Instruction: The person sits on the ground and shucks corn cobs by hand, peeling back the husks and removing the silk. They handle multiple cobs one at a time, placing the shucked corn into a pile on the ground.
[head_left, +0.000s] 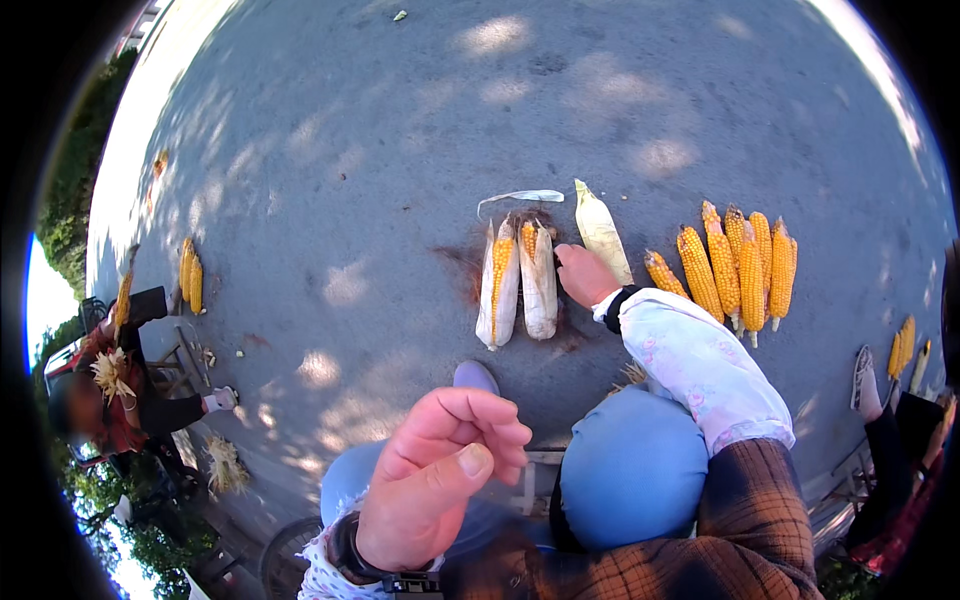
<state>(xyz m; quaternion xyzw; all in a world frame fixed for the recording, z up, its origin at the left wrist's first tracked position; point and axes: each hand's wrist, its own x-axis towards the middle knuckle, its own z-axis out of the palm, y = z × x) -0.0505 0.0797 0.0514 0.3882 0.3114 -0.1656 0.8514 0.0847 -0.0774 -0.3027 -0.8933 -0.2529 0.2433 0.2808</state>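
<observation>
My left hand (450, 480) is raised over my lap, palm up with its fingers loosely curled, holding nothing. Reaching down to the pavement, my right hand (585, 274) is beside the right one of two partly husked corn cobs (538, 292); its fingertips are partly hidden, so whether they grip anything is unclear. The other partly husked cob (498, 289) lies just left, its yellow kernels showing. A cob in pale green husk (600, 225) lies beyond my right hand. Further right, several bare yellow corn cobs (750, 270) lie side by side.
A loose strip of husk (525, 196) and brown corn silk (461, 262) lie around the cobs. At the left, a seated person (112, 375) holds a cob near two bare cobs (191, 276). Another person's leg (870, 397) and more cobs (904, 346) are at the right.
</observation>
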